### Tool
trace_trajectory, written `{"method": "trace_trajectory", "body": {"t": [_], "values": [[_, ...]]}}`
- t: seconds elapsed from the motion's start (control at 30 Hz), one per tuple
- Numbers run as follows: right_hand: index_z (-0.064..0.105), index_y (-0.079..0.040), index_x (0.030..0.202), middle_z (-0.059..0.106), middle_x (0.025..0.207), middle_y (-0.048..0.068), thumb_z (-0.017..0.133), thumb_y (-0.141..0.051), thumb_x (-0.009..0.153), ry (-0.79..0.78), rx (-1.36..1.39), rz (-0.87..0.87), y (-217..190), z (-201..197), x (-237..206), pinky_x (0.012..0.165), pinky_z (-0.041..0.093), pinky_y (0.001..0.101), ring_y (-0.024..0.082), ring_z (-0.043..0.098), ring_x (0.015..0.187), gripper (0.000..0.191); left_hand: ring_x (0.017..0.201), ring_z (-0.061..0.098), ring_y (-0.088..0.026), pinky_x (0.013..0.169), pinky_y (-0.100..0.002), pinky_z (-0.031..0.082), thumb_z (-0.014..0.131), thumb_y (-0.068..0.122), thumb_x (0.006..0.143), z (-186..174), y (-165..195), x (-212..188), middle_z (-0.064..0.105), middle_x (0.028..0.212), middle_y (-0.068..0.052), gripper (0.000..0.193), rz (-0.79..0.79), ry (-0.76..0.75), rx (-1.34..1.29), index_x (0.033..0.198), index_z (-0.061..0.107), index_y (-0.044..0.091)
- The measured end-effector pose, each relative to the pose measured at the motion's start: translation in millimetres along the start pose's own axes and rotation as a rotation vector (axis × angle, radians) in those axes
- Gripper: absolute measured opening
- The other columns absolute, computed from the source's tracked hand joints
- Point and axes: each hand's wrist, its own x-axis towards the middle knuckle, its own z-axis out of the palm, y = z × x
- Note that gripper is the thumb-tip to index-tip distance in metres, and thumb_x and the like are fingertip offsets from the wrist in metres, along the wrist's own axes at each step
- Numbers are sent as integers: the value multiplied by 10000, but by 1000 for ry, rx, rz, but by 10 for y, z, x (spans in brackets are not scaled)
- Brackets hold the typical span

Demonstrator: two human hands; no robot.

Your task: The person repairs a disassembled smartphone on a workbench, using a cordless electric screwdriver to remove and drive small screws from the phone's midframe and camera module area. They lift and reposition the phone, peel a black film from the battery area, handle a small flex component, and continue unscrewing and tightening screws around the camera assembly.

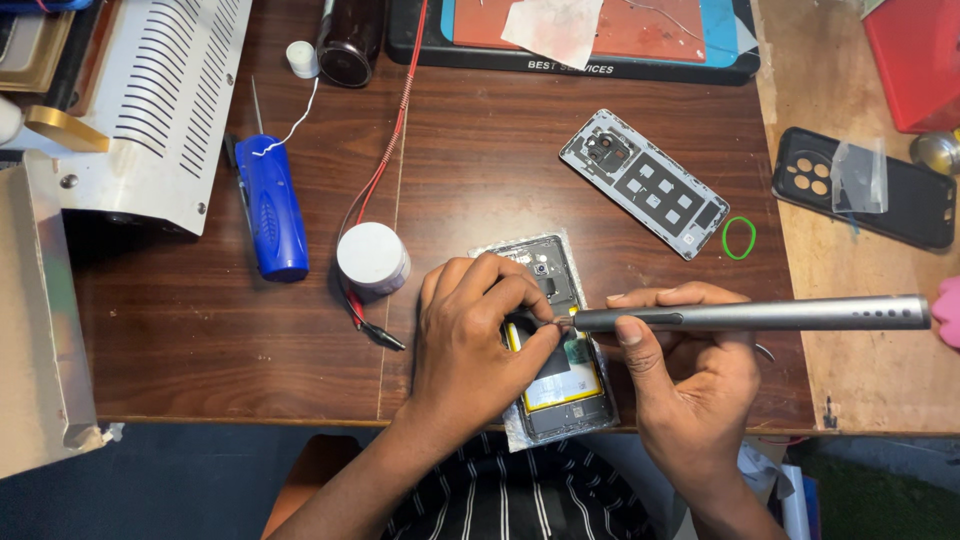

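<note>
An opened smartphone (560, 395) with its back removed lies near the table's front edge, showing a yellow-edged battery and circuit parts. My left hand (475, 330) rests on the phone, thumb and forefinger pinched at the tip of the tool. My right hand (690, 375) grips a long grey pen-shaped electric screwdriver (760, 316), held almost level, its tip touching the phone's middle. The phone's removed back cover (645, 183) lies inside-up farther back on the table.
A white round jar (372, 257) and a blue cylindrical tool (270, 208) lie to the left, with red wire and clips (375, 330). A green rubber ring (739, 238), a black phone case (865, 188), a work mat (590, 35) and a metal machine (150, 100) surround them.
</note>
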Motion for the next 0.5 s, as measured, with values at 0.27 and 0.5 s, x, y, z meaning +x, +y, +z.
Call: {"method": "trace_trajectory", "body": {"t": [0.27, 0.5], "values": [[432, -23, 1259, 687, 1169, 179, 652, 34, 1008, 45, -65, -25, -15, -63, 60, 952, 618, 302, 186, 716, 1048, 338, 1004, 588, -251, 936, -428, 406, 862, 278, 753, -26, 38, 12, 645, 995, -33, 307, 9, -14, 30, 957, 701, 116], [437, -15, 1278, 683, 1196, 189, 640, 47, 1052, 6, -66, -99, 113, -105, 277, 1020, 601, 330, 198, 688, 1121, 311, 1192, 550, -332, 1043, -472, 422, 815, 258, 821, -121, 35, -16, 608, 1241, -139, 514, 64, -78, 107, 1246, 649, 22]]}}
